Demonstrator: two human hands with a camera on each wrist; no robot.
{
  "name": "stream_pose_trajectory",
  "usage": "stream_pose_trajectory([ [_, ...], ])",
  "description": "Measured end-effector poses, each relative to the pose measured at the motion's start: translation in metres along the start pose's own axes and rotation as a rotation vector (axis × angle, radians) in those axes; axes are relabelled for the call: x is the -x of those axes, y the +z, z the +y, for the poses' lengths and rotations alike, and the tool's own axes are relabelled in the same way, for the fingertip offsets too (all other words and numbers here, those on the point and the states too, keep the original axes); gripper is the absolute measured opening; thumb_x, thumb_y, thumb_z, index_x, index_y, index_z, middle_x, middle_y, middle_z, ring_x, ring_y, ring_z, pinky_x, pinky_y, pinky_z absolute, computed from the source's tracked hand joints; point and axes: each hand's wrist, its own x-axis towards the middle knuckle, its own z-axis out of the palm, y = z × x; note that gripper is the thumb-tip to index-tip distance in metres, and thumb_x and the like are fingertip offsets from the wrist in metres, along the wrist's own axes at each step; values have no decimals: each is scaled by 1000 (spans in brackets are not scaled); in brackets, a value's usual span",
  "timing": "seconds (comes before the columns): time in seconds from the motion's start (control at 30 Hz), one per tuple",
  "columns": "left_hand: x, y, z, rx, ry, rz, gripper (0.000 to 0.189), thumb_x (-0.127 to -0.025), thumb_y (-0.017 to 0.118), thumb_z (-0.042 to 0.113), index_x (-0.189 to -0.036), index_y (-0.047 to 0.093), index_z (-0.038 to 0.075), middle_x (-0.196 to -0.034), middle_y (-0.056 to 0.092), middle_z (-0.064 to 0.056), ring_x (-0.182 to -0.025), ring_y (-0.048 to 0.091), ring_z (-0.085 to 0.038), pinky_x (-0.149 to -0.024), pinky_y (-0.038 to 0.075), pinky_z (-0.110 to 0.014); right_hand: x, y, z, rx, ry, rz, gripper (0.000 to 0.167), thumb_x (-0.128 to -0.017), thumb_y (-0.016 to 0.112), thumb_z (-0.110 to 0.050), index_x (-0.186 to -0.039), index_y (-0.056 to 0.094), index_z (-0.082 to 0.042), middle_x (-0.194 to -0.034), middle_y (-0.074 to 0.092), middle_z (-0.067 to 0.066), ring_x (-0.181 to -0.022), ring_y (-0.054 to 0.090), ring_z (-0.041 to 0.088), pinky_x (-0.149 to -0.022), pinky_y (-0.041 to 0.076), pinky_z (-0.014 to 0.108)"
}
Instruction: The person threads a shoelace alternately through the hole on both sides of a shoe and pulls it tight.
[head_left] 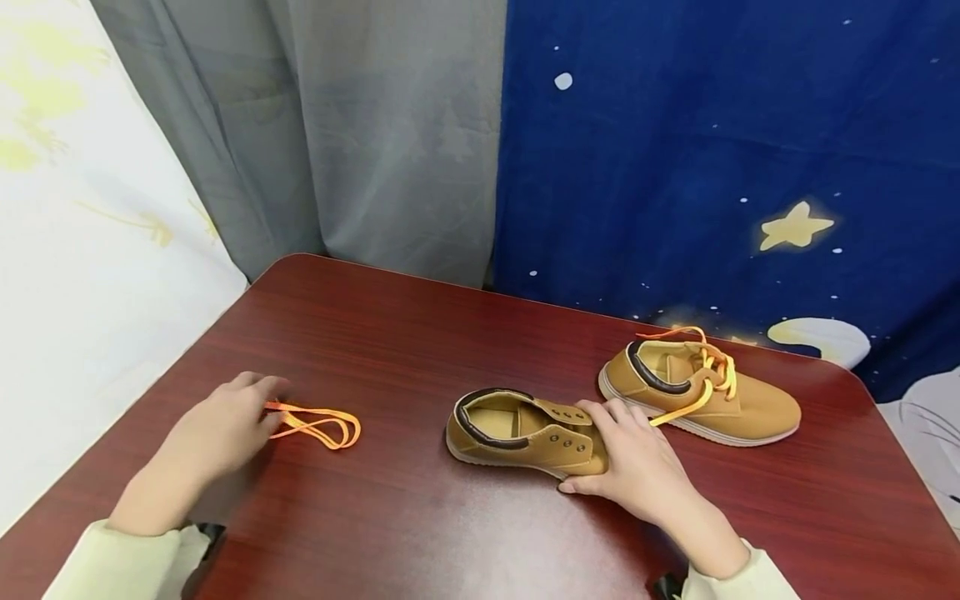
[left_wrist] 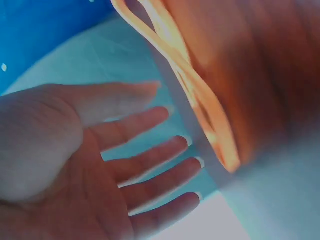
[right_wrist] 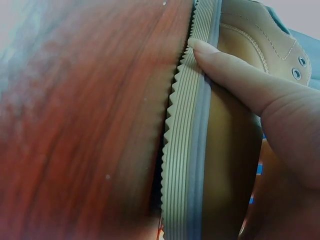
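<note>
A tan lace-up shoe with no lace in its eyelets stands on the table, heel to the left. My right hand grips it over the toe, thumb against the ribbed sole edge on the near side; the other fingertips are partly hidden. To the left lies a folded orange shoelace. Beside that lace is my left hand. In the left wrist view its fingers are spread and fairly straight, with the lace just past the fingertips and nothing held.
A matching shoe, with an orange lace through its eyelets, stands at the back right, close behind the right hand. The dark red wooden table has rounded far corners. Grey and blue curtains hang along its far edge.
</note>
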Motion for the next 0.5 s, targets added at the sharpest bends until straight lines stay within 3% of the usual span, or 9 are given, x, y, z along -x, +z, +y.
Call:
stream_pose_trajectory([
  [0.1, 1, 0, -14, -2, -38, -38, 46, -86, 72, 9, -127, 59, -6, -117, 57, -35, -102, 61, -50, -85, 50, -64, -2, -1, 1, -9, 3, -3, 94, -58, 92, -58, -135, 57, -19, -119, 62, 5, -117, 56, 33, -88, 52, 55],
  [0.2, -1, 2, -21, 20, -28, -55, 46, -85, 75, 9, -125, 59, -8, -111, 56, -34, -95, 61, -45, -84, 51, -62, -2, -2, 1, -14, 10, 2, 93, -57, 92, -57, -135, 57, -19, -119, 62, 5, -118, 56, 33, -90, 52, 56],
  [0.5, -7, 8, -23, 91, 8, -52, 17, -88, 74, 11, -100, 65, 3, -86, 59, -10, -78, 55, -21, -70, 48, -39, -1, -1, 0, -16, 3, -6, 93, -58, 92, -58, -135, 57, -20, -118, 62, 5, -116, 57, 33, -89, 52, 55],
])
